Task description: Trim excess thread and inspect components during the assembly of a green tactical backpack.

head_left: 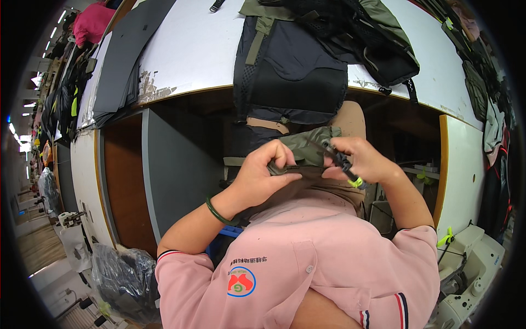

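Note:
My left hand (263, 174) pinches the lower edge of an olive-green fabric piece (302, 147) in front of my chest. My right hand (361, 160) grips small black thread snips (341, 162) with a yellow-green loop at the handle end, their tip against the same green fabric. The fabric belongs to a dark navy and olive backpack (298, 77) that hangs over the front edge of the white worktable (192, 49). A green bangle sits on my left wrist.
Dark grey sheets (123, 55) are stacked on the table's left side. More bags and straps (476, 82) lie at the right. A white sewing machine (471, 268) stands at lower right, a plastic bag (123, 274) on the floor at lower left.

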`<move>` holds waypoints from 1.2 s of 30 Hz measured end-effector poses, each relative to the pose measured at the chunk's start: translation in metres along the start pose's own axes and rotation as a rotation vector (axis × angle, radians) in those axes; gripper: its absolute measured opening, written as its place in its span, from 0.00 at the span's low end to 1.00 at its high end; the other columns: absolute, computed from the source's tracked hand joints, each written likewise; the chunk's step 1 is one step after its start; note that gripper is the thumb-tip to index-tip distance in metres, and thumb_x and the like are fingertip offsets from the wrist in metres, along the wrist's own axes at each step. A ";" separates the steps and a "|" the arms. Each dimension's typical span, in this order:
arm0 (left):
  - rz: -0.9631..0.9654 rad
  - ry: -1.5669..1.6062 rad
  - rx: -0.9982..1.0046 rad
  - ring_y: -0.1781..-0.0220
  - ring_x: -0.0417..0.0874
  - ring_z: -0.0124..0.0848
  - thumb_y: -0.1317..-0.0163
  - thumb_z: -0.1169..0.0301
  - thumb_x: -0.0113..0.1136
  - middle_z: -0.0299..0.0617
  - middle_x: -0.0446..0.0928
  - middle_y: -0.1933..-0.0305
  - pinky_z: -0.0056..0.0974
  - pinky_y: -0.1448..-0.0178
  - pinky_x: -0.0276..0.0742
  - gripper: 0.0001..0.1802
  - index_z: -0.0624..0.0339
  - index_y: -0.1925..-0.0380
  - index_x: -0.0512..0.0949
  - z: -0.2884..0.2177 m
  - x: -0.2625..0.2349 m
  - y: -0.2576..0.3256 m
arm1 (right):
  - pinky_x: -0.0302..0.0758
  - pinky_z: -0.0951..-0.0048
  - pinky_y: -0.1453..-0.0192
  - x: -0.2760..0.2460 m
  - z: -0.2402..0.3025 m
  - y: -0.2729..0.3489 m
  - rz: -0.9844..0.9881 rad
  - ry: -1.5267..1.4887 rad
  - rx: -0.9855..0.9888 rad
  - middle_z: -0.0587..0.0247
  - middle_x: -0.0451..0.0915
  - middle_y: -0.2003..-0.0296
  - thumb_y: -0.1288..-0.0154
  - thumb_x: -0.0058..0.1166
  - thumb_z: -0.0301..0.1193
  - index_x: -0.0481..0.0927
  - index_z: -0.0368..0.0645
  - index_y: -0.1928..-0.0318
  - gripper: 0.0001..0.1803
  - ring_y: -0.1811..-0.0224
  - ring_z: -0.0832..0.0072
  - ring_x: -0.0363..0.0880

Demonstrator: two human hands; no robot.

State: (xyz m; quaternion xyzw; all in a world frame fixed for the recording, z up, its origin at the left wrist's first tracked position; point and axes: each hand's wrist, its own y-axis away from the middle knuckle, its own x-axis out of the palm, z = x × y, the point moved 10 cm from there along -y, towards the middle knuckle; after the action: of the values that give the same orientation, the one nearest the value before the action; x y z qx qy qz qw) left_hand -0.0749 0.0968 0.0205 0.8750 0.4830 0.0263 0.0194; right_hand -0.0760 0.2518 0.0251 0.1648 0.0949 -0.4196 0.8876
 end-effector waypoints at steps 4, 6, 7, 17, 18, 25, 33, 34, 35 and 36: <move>-0.125 -0.543 0.446 0.67 0.76 0.34 0.57 0.89 0.68 0.45 0.77 0.63 0.32 0.64 0.72 0.21 0.57 0.83 0.64 -0.047 -0.004 0.021 | 0.68 0.77 0.65 0.014 0.002 -0.003 0.007 -0.046 -0.059 0.72 0.74 0.74 0.48 0.73 0.24 0.76 0.41 0.68 0.14 0.70 0.83 0.68; -0.137 -0.575 0.531 0.68 0.76 0.34 0.61 0.91 0.64 0.45 0.78 0.62 0.32 0.68 0.70 0.20 0.57 0.84 0.64 -0.051 -0.003 0.026 | 0.68 0.76 0.65 0.015 0.005 -0.003 0.013 -0.029 -0.082 0.72 0.73 0.74 0.47 0.72 0.24 0.76 0.41 0.68 0.14 0.70 0.83 0.68; -0.133 -0.591 0.573 0.68 0.76 0.34 0.62 0.91 0.63 0.45 0.78 0.61 0.32 0.68 0.70 0.19 0.57 0.84 0.64 -0.053 -0.002 0.030 | 0.68 0.75 0.65 0.015 0.003 -0.003 0.022 -0.050 -0.052 0.69 0.74 0.74 0.46 0.72 0.27 0.76 0.40 0.67 0.14 0.70 0.80 0.69; -0.116 -0.618 0.639 0.67 0.76 0.37 0.64 0.89 0.60 0.44 0.77 0.63 0.35 0.67 0.72 0.16 0.59 0.82 0.64 -0.056 0.004 0.033 | 0.68 0.65 0.62 0.002 0.013 0.008 -0.079 0.314 -0.168 0.60 0.73 0.74 0.51 0.76 0.34 0.74 0.39 0.68 0.21 0.69 0.61 0.71; -0.117 -0.616 0.637 0.67 0.76 0.37 0.64 0.89 0.60 0.44 0.77 0.63 0.35 0.67 0.72 0.16 0.59 0.82 0.64 -0.056 0.004 0.033 | 0.68 0.65 0.62 -0.001 0.014 0.009 -0.077 0.313 -0.166 0.60 0.73 0.74 0.51 0.76 0.34 0.74 0.39 0.68 0.21 0.69 0.61 0.71; -0.090 -0.555 0.528 0.69 0.75 0.36 0.63 0.91 0.58 0.44 0.78 0.65 0.34 0.68 0.70 0.18 0.58 0.82 0.63 -0.052 0.000 0.023 | 0.66 0.64 0.61 -0.026 0.052 0.023 -0.264 0.931 -0.355 0.63 0.70 0.75 0.62 0.73 0.34 0.71 0.45 0.73 0.21 0.69 0.63 0.72; -0.050 -0.501 0.485 0.71 0.75 0.33 0.62 0.92 0.57 0.43 0.78 0.66 0.32 0.71 0.68 0.18 0.58 0.83 0.63 -0.044 0.005 0.014 | 0.67 0.66 0.59 -0.026 0.060 0.019 -0.226 0.973 -0.377 0.65 0.71 0.75 0.62 0.74 0.33 0.72 0.45 0.72 0.21 0.68 0.65 0.75; -0.040 -0.504 0.478 0.71 0.75 0.33 0.62 0.92 0.57 0.43 0.78 0.66 0.32 0.71 0.68 0.18 0.58 0.83 0.63 -0.043 0.006 0.015 | 0.67 0.66 0.59 -0.025 0.061 0.019 -0.222 0.977 -0.382 0.65 0.72 0.75 0.62 0.74 0.33 0.72 0.45 0.72 0.21 0.68 0.65 0.75; -0.030 -0.507 0.471 0.71 0.75 0.32 0.62 0.92 0.57 0.43 0.78 0.66 0.32 0.71 0.68 0.18 0.58 0.83 0.63 -0.042 0.007 0.015 | 0.67 0.66 0.59 -0.026 0.060 0.019 -0.221 0.977 -0.383 0.65 0.72 0.75 0.62 0.74 0.33 0.72 0.45 0.72 0.21 0.68 0.65 0.75; -0.030 -0.508 0.470 0.71 0.75 0.32 0.62 0.92 0.57 0.43 0.78 0.66 0.32 0.71 0.68 0.18 0.58 0.83 0.63 -0.042 0.007 0.016 | 0.67 0.66 0.59 -0.025 0.059 0.019 -0.218 0.995 -0.388 0.65 0.72 0.75 0.62 0.74 0.33 0.72 0.45 0.72 0.21 0.69 0.66 0.75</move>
State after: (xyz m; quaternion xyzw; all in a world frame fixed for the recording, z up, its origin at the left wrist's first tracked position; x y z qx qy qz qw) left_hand -0.0608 0.0945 0.0632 0.8269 0.4685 -0.3046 -0.0630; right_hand -0.0751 0.2591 0.0919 0.1659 0.5958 -0.3552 0.7010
